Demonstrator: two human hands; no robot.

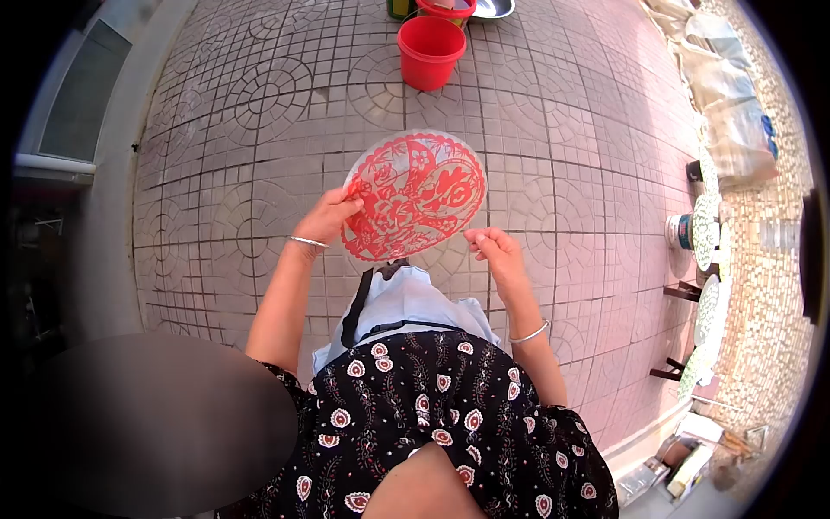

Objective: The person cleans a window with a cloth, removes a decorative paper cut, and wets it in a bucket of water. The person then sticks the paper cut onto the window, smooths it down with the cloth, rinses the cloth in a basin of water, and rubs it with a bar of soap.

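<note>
In the head-camera view, a person in a black patterned garment holds a translucent round sheet with red cut-out decoration above tiled paving, its left edge pinched between thumb and fingers of the left hand. The right hand hovers near the lower right edge, thumb and fingertips pressed together; whether anything sits between them cannot be told. Beyond, a red bucket stands with its inner wall showing; a second red bucket behind it holds something pale, too cropped to identify, beside a metal basin. At right stands a white tub, its contents hidden
</note>
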